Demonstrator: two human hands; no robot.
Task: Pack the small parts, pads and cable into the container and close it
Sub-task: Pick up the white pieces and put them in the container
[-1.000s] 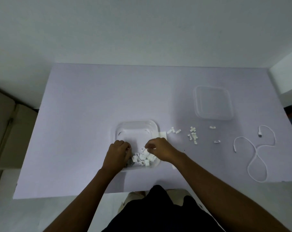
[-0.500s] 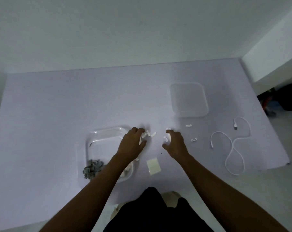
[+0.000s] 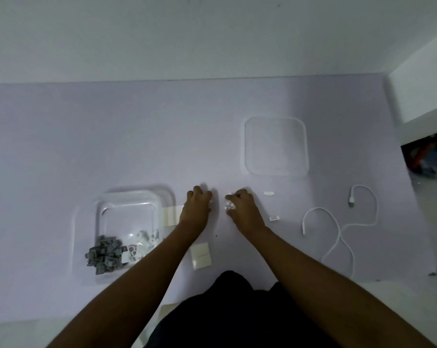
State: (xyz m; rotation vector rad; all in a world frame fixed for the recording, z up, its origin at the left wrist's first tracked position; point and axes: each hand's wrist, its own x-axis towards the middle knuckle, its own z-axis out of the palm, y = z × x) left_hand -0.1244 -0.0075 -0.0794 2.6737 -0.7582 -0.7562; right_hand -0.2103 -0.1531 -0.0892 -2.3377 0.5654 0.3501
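The right hand (image 3: 241, 209) lies knuckles-up on the lilac table (image 3: 112, 136), its fingers curled in around a few small white clips (image 3: 229, 205) that show at the thumb side, so it is closed on them. The left hand (image 3: 197, 208) lies just beside it, also knuckles-up with the fingers bent under; a speck of white shows at its fingertips, but whether it has hold of anything cannot be told. Taking the open clear container (image 3: 127, 214) as the landmark: both hands are to its right, the left one near its right wall and the right hand farther on. Inside the container, at its near end, lies a heap of grey parts (image 3: 104, 254) on the left and a smaller scatter of white parts (image 3: 143, 241) on the right. A pale square pad (image 3: 171, 215) lies against the container's right wall, partly under the left wrist, and a second pad (image 3: 200, 254) lies on the table to the right of the container's near corner, between the two forearms. Two loose white clips sit beyond the right hand, one (image 3: 269, 193) farther away and one (image 3: 274, 218) nearer. The clear lid (image 3: 276, 146) lies flat, well to the right of the container and farther from the person. The white cable (image 3: 338, 237) lies farthest right, loosely looped, its long run heading from the near table edge away from the person, with its plug end (image 3: 351, 200) pointing toward the near edge.
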